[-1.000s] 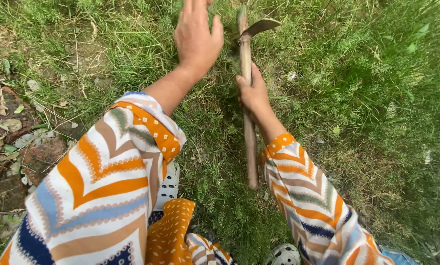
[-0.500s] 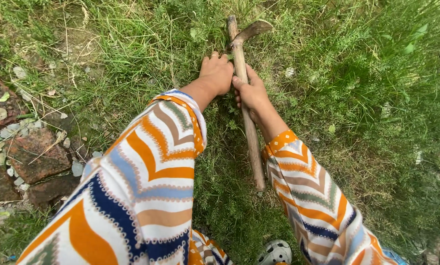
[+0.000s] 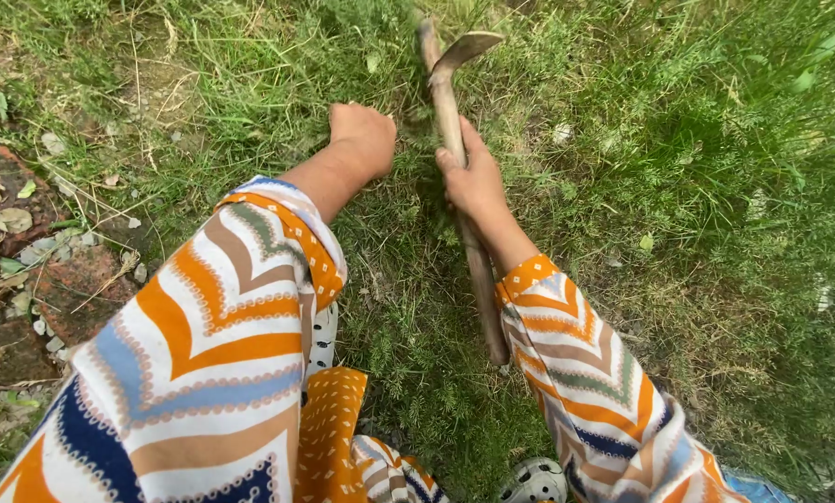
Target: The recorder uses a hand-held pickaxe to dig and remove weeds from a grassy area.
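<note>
My right hand (image 3: pixel 473 177) grips the wooden handle of a small hand hoe (image 3: pixel 452 121), whose curved metal blade (image 3: pixel 464 45) points up and right over the grass. My left hand (image 3: pixel 364 138) is closed in a fist low in the grass (image 3: pixel 278 84) just left of the handle; whether it clutches a tuft is hidden by the fist. Both arms wear sleeves patterned in orange, blue and white chevrons.
Reddish stones (image 3: pixel 59 293) and dry leaves lie at the left edge. Taller feathery green weeds (image 3: pixel 715 112) fill the right side. Perforated white shoes (image 3: pixel 534 482) show at the bottom.
My left hand dropped from raised and open into the grass and closed into a fist, then shifted slightly left. The hoe in my right hand stayed nearly still.
</note>
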